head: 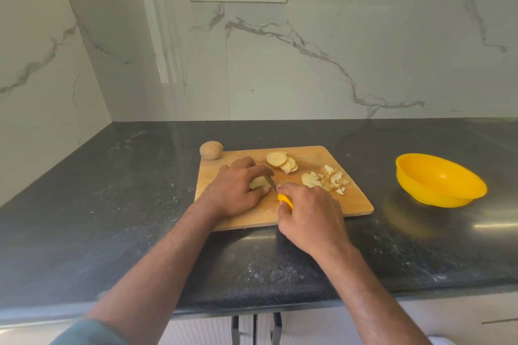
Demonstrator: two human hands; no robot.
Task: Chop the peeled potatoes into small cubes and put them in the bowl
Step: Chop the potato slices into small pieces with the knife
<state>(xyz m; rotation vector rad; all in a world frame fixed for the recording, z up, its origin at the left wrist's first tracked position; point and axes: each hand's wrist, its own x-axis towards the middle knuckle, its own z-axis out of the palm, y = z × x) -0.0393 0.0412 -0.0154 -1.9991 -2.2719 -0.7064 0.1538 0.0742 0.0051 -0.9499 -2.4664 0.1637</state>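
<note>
On a cutting board [350, 199], the left hand [238, 190] curls over a potato piece [258, 182] while the right hand [308, 216] grips a knife [280, 193]. Slices [280, 161] and cubes [333, 179] lie toward the board's far right; the bowl [440, 179] holds nothing yet, and a whole potato [211, 150] waits at the far left corner.

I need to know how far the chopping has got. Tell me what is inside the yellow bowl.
The yellow bowl shows only bare yellow floor and far wall; no potato is visible. Its near rim hides a strip of the inside. The cubes lie on the cutting board.

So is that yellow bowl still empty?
Empty: the yellow bowl shows only bare yellow inside; the cut pieces lie on the board.
</note>
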